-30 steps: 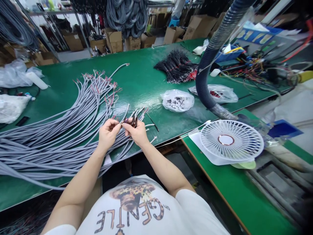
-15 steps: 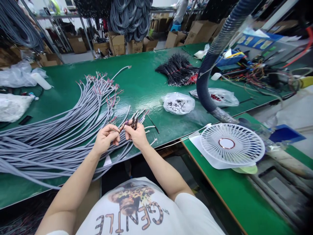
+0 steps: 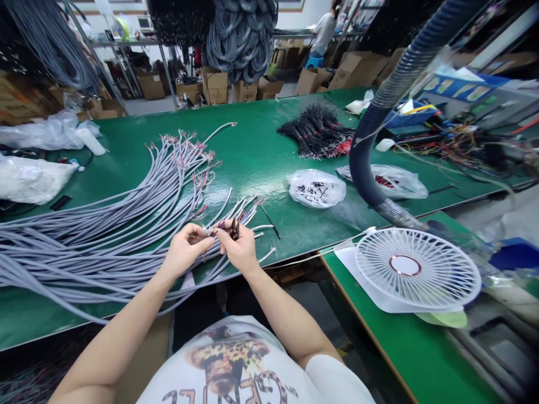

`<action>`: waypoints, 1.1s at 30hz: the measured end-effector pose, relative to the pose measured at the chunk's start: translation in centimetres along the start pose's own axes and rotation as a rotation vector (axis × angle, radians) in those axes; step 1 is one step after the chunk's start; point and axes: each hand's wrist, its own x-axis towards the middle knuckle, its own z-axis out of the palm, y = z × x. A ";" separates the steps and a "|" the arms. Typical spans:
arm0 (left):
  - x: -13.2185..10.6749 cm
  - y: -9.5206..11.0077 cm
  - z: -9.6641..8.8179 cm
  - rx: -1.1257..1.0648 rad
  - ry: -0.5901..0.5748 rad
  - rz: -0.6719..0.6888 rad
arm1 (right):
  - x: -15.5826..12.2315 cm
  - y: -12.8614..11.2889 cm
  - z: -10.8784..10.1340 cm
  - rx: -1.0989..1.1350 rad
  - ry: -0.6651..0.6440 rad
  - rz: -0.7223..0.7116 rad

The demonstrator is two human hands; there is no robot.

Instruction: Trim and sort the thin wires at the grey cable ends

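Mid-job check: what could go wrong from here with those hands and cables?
The dark pointed tool in the right hand sits close to the thin wires by the left hand and might nick one. The grey cables overlap and could snag. Some lie near the front edge of the green table and might slide off.

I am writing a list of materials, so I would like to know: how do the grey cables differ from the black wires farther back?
Thickness: the grey cables look thicker; the black wires look thin.
Layout: the grey cables sweep out past the left picture edge, while the black wires lie in a compact pile.
Ends: the grey cables fan out reddish and pale strands; the black wires show pale tips.
Both lie on the green table.
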 end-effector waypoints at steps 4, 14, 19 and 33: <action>1.1 -0.7 -0.7 -0.140 -0.201 -0.004 | 0.1 -0.1 0.1 0.055 -0.025 0.033; 2.4 -2.5 -1.1 -0.350 -0.293 -0.041 | 3.1 2.2 0.1 0.426 -0.226 0.466; 2.6 -2.9 -1.1 -0.377 -0.303 -0.003 | 3.7 3.1 0.8 0.462 -0.364 0.529; 2.8 -1.7 -0.3 -0.282 -0.299 -0.129 | -0.5 -2.9 -5.3 -0.615 -0.176 -0.112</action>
